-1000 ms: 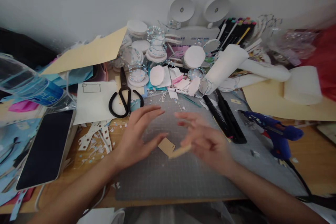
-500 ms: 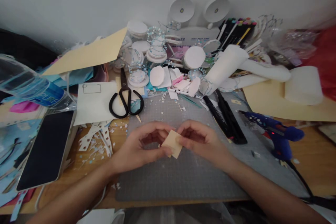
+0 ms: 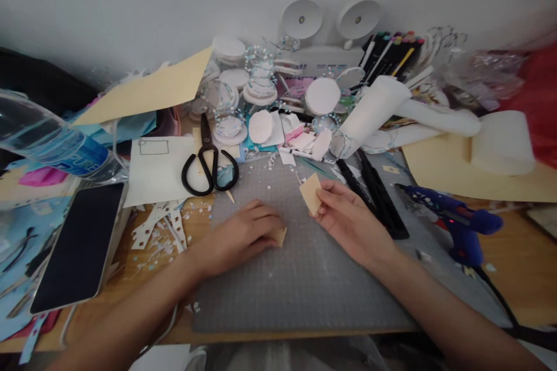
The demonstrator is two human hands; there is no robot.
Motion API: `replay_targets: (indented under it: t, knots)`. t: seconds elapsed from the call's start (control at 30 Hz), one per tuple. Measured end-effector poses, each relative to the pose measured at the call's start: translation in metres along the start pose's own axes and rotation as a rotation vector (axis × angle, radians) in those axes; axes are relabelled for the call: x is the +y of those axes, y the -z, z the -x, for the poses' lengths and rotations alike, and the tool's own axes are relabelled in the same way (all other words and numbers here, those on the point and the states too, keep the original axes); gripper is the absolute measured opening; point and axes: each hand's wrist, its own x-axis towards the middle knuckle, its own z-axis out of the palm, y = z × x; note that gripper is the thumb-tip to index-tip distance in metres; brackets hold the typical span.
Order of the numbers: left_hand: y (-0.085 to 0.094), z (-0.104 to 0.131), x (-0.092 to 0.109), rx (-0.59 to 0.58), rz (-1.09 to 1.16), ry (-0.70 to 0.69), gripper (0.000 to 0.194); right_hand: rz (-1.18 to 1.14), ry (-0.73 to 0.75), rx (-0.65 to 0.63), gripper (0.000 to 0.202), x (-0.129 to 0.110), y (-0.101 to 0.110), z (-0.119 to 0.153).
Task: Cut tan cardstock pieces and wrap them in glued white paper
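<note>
Held up between the thumb and fingers of my right hand (image 3: pixel 348 214) is a small tan card piece (image 3: pixel 311 193), tilted above the grey cutting mat (image 3: pixel 304 295). My left hand (image 3: pixel 246 232) is low over the mat, palm down, its fingers closed on another small tan card piece (image 3: pixel 281 236) that is mostly covered by the fingers. Black-handled scissors (image 3: pixel 213 171) lie beyond my left hand. To the right of my right hand are a black utility knife (image 3: pixel 359 188) and a blue hot glue gun (image 3: pixel 465 223) with a red light on.
A phone (image 3: pixel 80 243) and a water bottle (image 3: pixel 65 145) are at the left, near paper scraps (image 3: pixel 163 226). White discs (image 3: pixel 322 95), paper rolls (image 3: pixel 376 107) and markers (image 3: pixel 394 55) crowd the back. Tan card sheets (image 3: pixel 152 87) lie on both sides.
My hands have moved apart. My right hand has lifted one tan card piece up and to the right, while my left hand has turned palm down over the other piece.
</note>
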Motion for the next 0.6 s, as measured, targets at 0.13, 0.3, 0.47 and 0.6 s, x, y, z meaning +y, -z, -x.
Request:
replay_targets:
  t: [0.13, 0.3, 0.47, 0.6]
  knots:
    - [-0.002, 0.0, -0.007, 0.203, -0.145, 0.117, 0.024, 0.13, 0.029, -0.019, 0.018, 0.004, -0.002, 0.002]
    - [0.002, 0.0, -0.013, 0.399, -0.238, 0.214, 0.021, 0.374, 0.095, -0.096, 0.016, 0.008, 0.002, 0.005]
    - [0.006, -0.001, -0.009, 0.16, -0.253, 0.077, 0.019, 0.45, 0.101, -0.147, 0.013, 0.011, 0.004, 0.005]
    - [0.005, -0.002, -0.009, 0.154, -0.372, 0.11, 0.019, 0.537, 0.118, -0.165, 0.012, 0.009, 0.002, 0.005]
